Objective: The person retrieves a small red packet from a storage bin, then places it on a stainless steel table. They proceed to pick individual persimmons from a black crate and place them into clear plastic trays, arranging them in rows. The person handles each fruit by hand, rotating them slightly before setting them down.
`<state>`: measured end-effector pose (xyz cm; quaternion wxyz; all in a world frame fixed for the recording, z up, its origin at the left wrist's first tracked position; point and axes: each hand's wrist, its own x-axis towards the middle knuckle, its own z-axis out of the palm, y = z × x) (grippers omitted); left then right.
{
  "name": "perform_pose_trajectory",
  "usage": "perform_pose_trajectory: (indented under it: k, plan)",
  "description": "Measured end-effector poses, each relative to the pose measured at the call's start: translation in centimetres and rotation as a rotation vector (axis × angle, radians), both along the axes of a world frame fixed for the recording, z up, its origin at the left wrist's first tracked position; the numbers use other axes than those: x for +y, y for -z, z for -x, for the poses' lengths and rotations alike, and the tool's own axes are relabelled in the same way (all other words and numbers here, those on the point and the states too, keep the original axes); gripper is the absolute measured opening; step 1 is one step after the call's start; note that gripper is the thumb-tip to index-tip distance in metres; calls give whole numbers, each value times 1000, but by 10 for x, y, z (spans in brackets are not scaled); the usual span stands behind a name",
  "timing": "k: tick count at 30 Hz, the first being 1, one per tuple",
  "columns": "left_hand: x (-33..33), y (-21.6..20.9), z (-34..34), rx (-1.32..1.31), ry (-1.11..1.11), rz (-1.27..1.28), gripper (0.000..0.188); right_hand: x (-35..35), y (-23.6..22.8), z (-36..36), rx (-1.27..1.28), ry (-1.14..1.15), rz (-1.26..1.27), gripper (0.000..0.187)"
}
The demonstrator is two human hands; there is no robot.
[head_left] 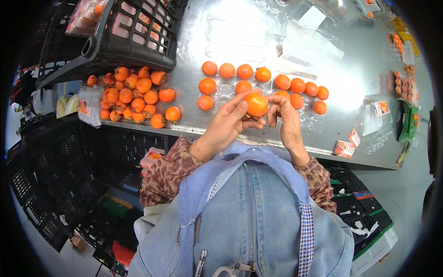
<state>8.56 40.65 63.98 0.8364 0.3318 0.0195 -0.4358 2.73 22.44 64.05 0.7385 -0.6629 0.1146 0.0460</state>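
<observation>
An orange persimmon [256, 104] rests in my left hand [227, 117], whose thumb and fingers are closed around it above the table's near edge. Close to the right of this fruit is my right hand [287, 121], its fingers curled and pinched together; whatever they hold, if anything, is too small to make out. Beyond both hands lie clear plastic trays [225, 88] with round hollows. Persimmons [226, 70] sit in rows in the left tray, and more persimmons [297, 85] in the right one. My hands cover part of both trays.
Loose persimmons [131, 94] are heaped at the table's left, beside a black crate [138, 34]. Stacked clear trays [89, 106] stand at the left edge. Small printed cards [344, 148] and clear packaging [371, 120] lie on the metal table [194, 46]. Black crates [46, 171] stand below left.
</observation>
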Motion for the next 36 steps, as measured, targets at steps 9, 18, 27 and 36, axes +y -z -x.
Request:
perform_pose_trajectory:
  k: [9,18,27,36]
  plan:
    - [1,10,-2,134,19,106,61,0,-1,0,8,-29,46,50]
    - [2,9,-2,38,-19,39,48,1,0,-2,42,-53,114,46]
    - [-4,10,3,-702,-191,-408,71,5,-2,-6,-22,-69,134,43]
    - [-1,9,0,-968,-194,-576,65,5,-3,-6,-33,-111,197,48]
